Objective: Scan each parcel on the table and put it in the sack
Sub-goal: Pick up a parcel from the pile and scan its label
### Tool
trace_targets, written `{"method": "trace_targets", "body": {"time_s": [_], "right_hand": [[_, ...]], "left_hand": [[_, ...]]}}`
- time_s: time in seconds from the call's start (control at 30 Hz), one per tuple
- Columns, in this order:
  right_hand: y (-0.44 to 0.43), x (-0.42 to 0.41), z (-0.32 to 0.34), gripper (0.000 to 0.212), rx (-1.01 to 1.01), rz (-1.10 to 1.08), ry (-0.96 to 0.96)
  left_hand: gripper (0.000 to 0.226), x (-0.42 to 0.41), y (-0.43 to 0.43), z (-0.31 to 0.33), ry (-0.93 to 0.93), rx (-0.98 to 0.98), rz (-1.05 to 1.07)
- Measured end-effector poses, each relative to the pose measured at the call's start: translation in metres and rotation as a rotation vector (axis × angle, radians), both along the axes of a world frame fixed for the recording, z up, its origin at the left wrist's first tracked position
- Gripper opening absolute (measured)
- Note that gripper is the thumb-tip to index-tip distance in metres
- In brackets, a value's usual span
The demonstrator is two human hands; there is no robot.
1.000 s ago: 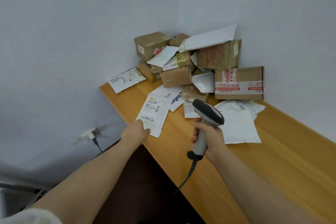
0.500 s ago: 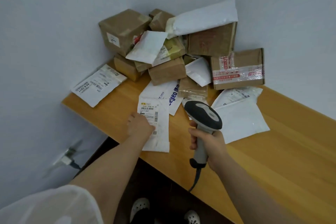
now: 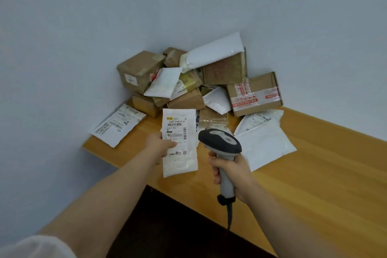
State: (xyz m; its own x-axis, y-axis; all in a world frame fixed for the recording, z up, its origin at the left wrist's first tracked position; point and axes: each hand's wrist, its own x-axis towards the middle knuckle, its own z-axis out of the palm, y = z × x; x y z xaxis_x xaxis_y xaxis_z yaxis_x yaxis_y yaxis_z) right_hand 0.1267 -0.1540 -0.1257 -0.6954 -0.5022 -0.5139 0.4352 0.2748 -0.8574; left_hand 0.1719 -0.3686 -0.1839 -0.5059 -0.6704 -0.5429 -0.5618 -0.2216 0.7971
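Observation:
My left hand (image 3: 160, 144) pinches a white mailer parcel (image 3: 180, 159) by its left edge and holds it upright above the wooden table (image 3: 314, 184), its barcode label facing me. My right hand (image 3: 232, 170) grips the handle of a grey barcode scanner (image 3: 219, 142), whose head sits just right of the parcel. A heap of brown cardboard boxes (image 3: 140, 69) and white mailers (image 3: 213, 52) fills the table's far corner. No sack is in view.
A labelled white mailer (image 3: 117, 126) overhangs the table's left edge. Two white mailers (image 3: 266, 144) lie right of the scanner. A red-taped box (image 3: 255, 94) leans at the wall. The scanner cable (image 3: 230, 216) hangs over the front edge. Walls close in behind and left.
My left hand has lifted the white mailer off the table and stood it upright in front of me. The scanner stayed beside it, and the view tilted upward.

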Motion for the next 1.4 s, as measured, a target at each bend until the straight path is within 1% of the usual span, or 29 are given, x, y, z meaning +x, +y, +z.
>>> {"method": "trace_targets", "body": {"time_s": [0.17,0.4,0.57,0.7,0.8,0.93,1.07,1.2,1.3,1.4], "right_hand": [[0.010,0.011,0.029,0.006,-0.054,0.048,0.006],[0.025,0.026,0.050,0.015,-0.027,0.063,0.051],[0.033,0.030,0.059,0.020,-0.038,0.044,0.072],[0.036,0.034,0.066,0.020,-0.051,0.046,0.084],[0.038,0.037,0.068,0.020,-0.052,0.042,0.086],[0.041,0.041,0.069,0.017,-0.068,0.009,0.050],[0.060,0.033,0.070,0.010,-0.126,-0.111,0.001],[0.113,0.014,0.061,0.010,-0.133,-0.357,-0.013],[0.178,0.006,0.048,0.023,-0.107,-0.574,-0.013],[0.257,0.006,0.035,0.027,-0.078,-0.752,0.020]], "left_hand": [[0.014,0.001,0.017,0.026,0.097,0.098,0.116],[0.008,0.011,0.034,0.049,0.117,0.055,0.134],[0.005,0.019,0.043,0.062,0.124,-0.025,0.093],[0.008,0.024,0.046,0.068,0.122,-0.060,0.067],[0.007,0.026,0.047,0.070,0.123,-0.083,0.046],[0.010,0.025,0.048,0.070,0.119,-0.088,0.020],[0.026,0.007,0.059,0.073,0.125,-0.044,-0.023],[0.024,-0.029,0.097,0.072,0.136,0.055,-0.167],[0.030,-0.055,0.153,0.069,0.146,0.163,-0.334],[0.032,-0.075,0.239,0.072,0.173,0.254,-0.523]]}}
